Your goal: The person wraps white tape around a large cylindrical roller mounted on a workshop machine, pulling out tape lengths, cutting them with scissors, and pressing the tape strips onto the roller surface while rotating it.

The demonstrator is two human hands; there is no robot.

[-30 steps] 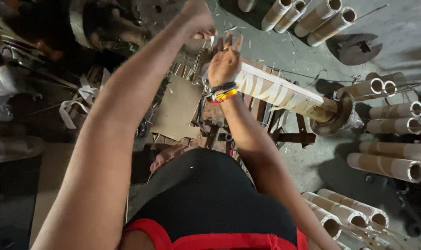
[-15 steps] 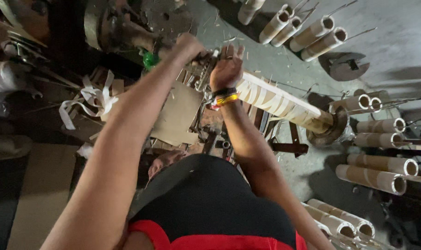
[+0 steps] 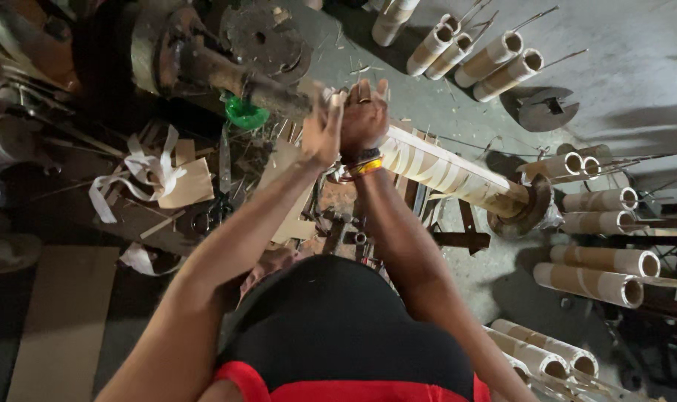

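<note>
Closest to me, below both arms, is my own dark top with its red band, and past it my forearms run up to meet over the work. My left hand (image 3: 322, 134) is blurred, palm turned toward the other, fingers spread and clamped on nothing I can make out. My right hand (image 3: 364, 119), with the banded wrist, rests its fingers on the near end of the cardboard tube (image 3: 446, 170), where that end meets the rusty shaft (image 3: 238, 78); whether it grips or only presses, I cannot tell.

The tube runs away to the right of my hands to a round end plate (image 3: 531, 208). It is spiral-wound paper, so I judge it light and stiff along its length, yet easy to dent if squeezed hard; the dry surface should give good grip. The end by my fingers looks the best hold, since the middle would flex.

Under my wrists the metal frame (image 3: 443, 238) has hard edges, and left of my left hand lie paper scraps (image 3: 141, 175). Open floor (image 3: 629, 67) lies beyond the tube, though finished tubes (image 3: 495, 56) lie beyond my hands and more rolls (image 3: 603, 260) crowd the right side.
</note>
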